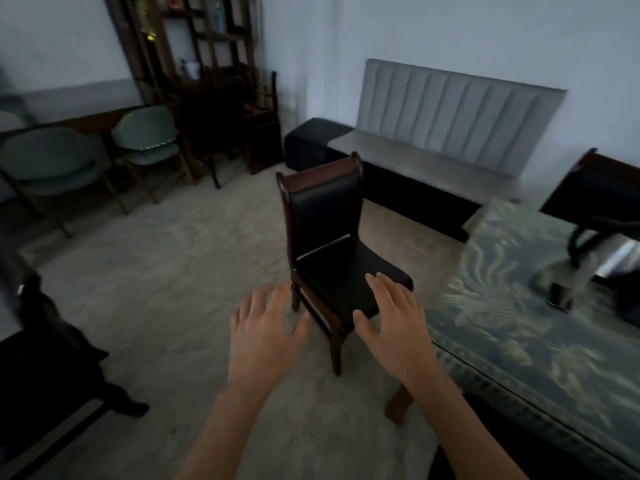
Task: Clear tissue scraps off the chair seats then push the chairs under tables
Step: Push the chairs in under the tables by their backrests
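Left hand, right hand: grip released, fingers spread before black chair.

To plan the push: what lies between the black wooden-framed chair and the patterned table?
Head view: only bare pale floor separates black chair and table.

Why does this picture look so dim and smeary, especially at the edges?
Head view: the room is dim; motion blur smears the patterned table, both hands and the dark shape at far left; the black chair stays sharpest; the wide lens bends the edges.
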The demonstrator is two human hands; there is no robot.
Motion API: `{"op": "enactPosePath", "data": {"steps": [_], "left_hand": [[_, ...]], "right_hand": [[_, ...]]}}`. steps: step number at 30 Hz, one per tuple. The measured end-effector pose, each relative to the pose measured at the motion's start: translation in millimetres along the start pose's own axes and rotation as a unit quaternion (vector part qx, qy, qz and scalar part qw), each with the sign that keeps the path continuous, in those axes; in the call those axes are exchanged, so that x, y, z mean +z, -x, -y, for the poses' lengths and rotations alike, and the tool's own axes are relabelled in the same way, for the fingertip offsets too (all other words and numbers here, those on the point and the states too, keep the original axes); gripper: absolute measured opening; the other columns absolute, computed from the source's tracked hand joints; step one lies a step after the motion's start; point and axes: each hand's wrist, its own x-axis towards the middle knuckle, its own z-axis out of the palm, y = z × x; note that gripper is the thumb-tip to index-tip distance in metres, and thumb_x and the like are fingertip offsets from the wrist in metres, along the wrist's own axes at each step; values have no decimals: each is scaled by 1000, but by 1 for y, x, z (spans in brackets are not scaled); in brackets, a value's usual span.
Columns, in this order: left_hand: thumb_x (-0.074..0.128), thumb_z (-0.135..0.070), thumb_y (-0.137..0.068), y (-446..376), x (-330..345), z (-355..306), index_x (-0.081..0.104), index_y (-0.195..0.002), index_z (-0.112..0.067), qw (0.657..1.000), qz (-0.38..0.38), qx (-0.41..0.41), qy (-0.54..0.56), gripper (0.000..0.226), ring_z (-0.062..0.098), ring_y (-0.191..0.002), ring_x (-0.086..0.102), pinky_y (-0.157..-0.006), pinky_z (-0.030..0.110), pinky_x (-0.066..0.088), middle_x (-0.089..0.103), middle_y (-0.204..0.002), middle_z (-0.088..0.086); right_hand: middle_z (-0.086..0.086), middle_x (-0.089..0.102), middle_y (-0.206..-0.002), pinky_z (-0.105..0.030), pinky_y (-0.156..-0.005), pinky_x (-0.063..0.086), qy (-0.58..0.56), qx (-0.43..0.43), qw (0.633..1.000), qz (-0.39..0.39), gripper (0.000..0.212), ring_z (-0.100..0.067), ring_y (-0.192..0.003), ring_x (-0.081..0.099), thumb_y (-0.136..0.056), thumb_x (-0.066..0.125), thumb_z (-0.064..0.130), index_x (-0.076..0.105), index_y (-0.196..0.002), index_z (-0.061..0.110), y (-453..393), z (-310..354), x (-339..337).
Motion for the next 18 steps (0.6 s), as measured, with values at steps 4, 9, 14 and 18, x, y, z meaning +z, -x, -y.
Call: {"op": "enactPosePath", "data": {"steps": [4, 9, 14, 18], "left_hand": [[63, -46, -83, -46, 6, 34, 46, -134, -32, 999, -19, -37, -5, 55, 26, -120, 54, -98, 46, 43, 56, -133, -1], [57, -50, -85, -129, 29, 64, 49, -136, -28, 998, -26, -64, -12, 56, 26, -116, 59, -97, 46, 45, 60, -128, 1], [62, -45, -88, -226, 51, 78, 49, -139, -28, 997, -14, -76, -31, 55, 25, -120, 58, -98, 44, 43, 60, -131, 0], [62, -48, -86, -297, 66, 89, 50, -135, -29, 996, -20, -75, -42, 54, 23, -119, 57, -96, 42, 43, 58, -130, -4]], "right_hand": [[-2, 46, -148, -46, -108, 40, -37, -30, 999, 10, 65, -24, -136, 39, -90, 37, 57, 41, -145, 22, -65, 17, 36], [2, 55, -133, -32, -98, 46, -89, -49, 995, 6, 49, -16, -121, 49, -91, 53, 44, 50, -134, 21, -160, 20, 83], [3, 55, -129, -29, -94, 46, -112, -41, 993, 16, 50, -12, -115, 49, -90, 49, 46, 51, -133, 21, -261, 17, 117], [2, 54, -127, -36, -93, 49, -113, -60, 992, 20, 54, -15, -113, 49, -88, 43, 51, 50, -131, 20, -340, 19, 138]]}}
